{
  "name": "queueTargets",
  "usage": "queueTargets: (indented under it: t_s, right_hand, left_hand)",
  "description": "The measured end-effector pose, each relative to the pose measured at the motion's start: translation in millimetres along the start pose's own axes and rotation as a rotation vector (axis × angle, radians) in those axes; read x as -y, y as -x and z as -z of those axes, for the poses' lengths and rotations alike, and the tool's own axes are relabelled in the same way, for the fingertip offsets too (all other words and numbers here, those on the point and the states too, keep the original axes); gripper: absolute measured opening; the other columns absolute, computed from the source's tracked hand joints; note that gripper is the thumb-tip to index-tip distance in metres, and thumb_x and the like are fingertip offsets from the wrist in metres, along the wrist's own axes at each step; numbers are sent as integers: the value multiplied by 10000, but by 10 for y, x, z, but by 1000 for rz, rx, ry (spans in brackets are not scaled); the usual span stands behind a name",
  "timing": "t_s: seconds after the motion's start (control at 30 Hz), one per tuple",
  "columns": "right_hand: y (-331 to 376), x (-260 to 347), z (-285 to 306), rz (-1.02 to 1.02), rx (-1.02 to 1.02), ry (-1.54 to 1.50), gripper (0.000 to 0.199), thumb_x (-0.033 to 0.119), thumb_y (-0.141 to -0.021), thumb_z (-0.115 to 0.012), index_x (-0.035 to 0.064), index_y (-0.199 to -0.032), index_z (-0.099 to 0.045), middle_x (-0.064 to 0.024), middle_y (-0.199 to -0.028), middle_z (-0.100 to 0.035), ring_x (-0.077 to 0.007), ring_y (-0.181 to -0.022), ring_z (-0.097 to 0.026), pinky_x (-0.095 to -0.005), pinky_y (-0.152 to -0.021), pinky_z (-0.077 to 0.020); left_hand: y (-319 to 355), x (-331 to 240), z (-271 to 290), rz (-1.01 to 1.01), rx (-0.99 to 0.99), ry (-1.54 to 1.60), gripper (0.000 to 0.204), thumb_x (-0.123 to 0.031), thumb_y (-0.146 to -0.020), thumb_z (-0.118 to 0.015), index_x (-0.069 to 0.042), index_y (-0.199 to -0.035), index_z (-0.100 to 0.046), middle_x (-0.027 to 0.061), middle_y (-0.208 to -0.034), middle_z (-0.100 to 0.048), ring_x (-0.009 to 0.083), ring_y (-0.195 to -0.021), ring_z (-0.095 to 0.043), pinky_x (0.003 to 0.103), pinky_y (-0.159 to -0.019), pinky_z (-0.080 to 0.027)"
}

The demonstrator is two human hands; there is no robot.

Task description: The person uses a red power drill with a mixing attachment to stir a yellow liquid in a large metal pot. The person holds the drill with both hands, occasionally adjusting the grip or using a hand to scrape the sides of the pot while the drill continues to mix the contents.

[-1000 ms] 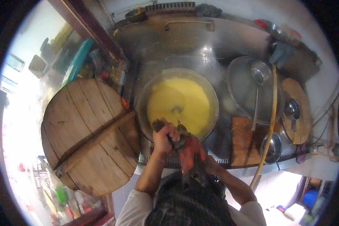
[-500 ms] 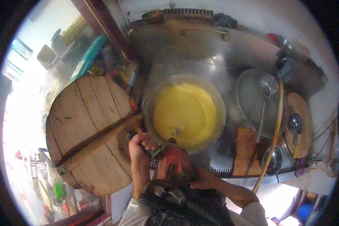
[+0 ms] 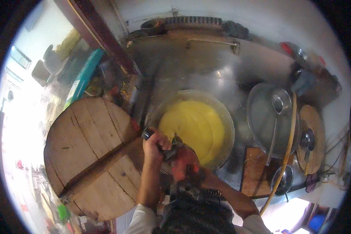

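Both hands, left (image 3: pixel 155 143) and right (image 3: pixel 184 162), are clenched on 1 dark handle (image 3: pixel 164 150) at the near rim of the large round metal wok (image 3: pixel 226 121) of yellow batter (image 3: pixel 193 128); the handle's axis runs left-right, left hand nearer its left end.

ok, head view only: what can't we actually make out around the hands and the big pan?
- What both hands grip: left hand and right hand cover the dark handle; its kind is unclear.
- The handle's working end: hidden by the hands at the pan rim.
- The yellow mixture: steam and blur hide its texture.
- Items beyond the wooden lid, left edge: overexposed, bent by the fisheye.
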State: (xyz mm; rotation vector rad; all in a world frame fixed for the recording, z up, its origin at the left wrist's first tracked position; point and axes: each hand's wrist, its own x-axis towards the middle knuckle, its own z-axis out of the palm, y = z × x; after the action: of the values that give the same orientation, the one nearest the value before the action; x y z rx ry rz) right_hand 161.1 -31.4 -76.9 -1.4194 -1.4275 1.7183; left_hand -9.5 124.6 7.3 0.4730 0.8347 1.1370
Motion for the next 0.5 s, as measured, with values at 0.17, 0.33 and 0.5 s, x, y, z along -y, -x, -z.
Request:
queueTargets:
  t_s: [0.17,0.33,0.5]
  right_hand:
    - [-173,-726,-9,-22,-117,126,693,289,-623,-742,52,-1207,-453,-134,-1120,-563,-253,-1040,-540,-383,-917,-420]
    - [-65,-967,-39,79,-213,141,696,287,-579,-756,43,-1172,-484,-154,-1030,-599,-303,-986,-571,-402,-850,-457]
    - [135,-847,-153,6,-391,127,613,287,-569,-754,36,-1086,-541,-162,-985,-614,-319,-948,-586,-415,-819,-466]
  left_hand:
    - [-209,183,-134,-6,125,-37,118,-27,-701,-476,-104,-749,-401,27,-522,-334,164,-415,-343,316,-401,-309]
    - [-282,404,-102,130,204,60,134,-18,-687,-477,-105,-720,-380,19,-521,-338,147,-408,-337,304,-404,-306]
    - [-143,444,-227,167,259,39,140,-33,-691,-482,-115,-734,-377,14,-523,-334,139,-408,-334,300,-406,-303]
